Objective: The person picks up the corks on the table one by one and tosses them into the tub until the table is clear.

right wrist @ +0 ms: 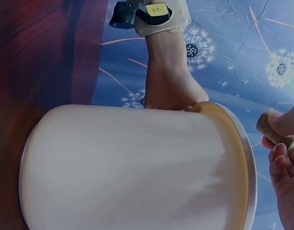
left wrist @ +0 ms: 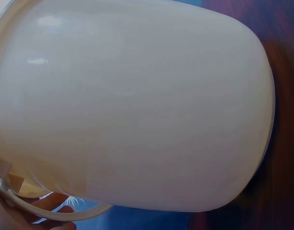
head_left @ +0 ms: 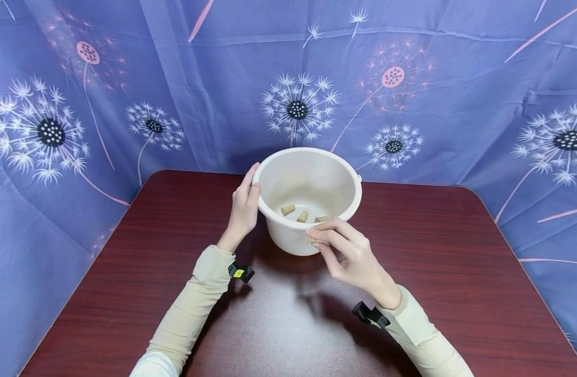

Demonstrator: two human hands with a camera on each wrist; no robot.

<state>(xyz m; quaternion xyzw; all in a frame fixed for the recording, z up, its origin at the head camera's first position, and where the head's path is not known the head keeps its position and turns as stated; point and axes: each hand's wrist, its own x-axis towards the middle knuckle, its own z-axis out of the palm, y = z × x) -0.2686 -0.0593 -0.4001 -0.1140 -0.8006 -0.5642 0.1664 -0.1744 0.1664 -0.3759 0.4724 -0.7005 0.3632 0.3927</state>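
Observation:
A white plastic bucket (head_left: 283, 233) stands upright near the far side of the table. My left hand (head_left: 243, 209) grips its left side at the rim. In the left wrist view the bucket's wall (left wrist: 147, 105) fills most of the picture, and its curved handle (left wrist: 75, 215) passes over the fingers. My right hand (head_left: 352, 251) pinches a cork (right wrist: 267, 125) between thumb and fingertips, just outside the front rim. Three other corks lie on the bucket's floor: one to the left (head_left: 287, 210), one in the middle (head_left: 302, 216), and one (head_left: 321, 219) partly hidden by the rim.
The dark red wooden table (head_left: 269, 319) carries the bucket. Behind and beside it hangs a blue cloth (head_left: 213, 94) printed with dandelions. Black cameras are strapped to both wrists, one on the left sleeve (head_left: 241, 272) and one (head_left: 370, 315) on the right.

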